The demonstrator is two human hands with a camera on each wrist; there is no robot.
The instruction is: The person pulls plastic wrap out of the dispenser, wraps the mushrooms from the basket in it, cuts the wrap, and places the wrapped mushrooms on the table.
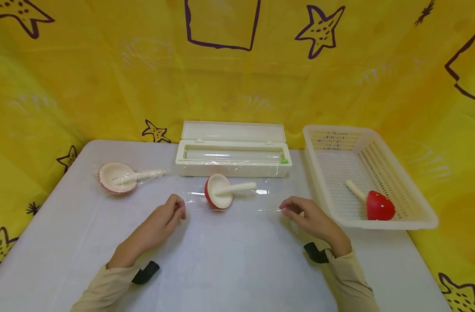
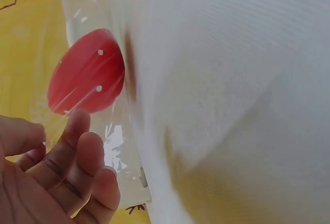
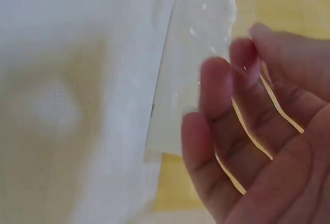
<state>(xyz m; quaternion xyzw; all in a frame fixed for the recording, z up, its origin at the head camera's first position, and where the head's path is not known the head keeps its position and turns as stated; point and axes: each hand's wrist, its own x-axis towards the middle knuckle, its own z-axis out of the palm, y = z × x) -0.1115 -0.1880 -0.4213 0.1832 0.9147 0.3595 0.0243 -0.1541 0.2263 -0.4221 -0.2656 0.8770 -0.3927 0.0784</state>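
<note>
As the left hand (image 1: 155, 229) and right hand (image 1: 311, 220) pinch clear film (image 1: 262, 191), a red-capped mushroom (image 1: 222, 193) lies on it, between their fingers.
Head view: its stem (image 1: 243, 187) points toward the right fingertips. Left wrist view: the red cap (image 2: 88, 74) sits just beyond the fingertips. Right wrist view: thumb and forefinger nip the film, other fingers loosely bent.

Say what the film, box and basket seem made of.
Film: apparently thin plastic, glossy; it is see-through with bright streaks.
Box: probably rigid plastic, smooth, from its crisp edges.
Basket: likely moulded plastic, fairly matte, from its regular slots.
</note>
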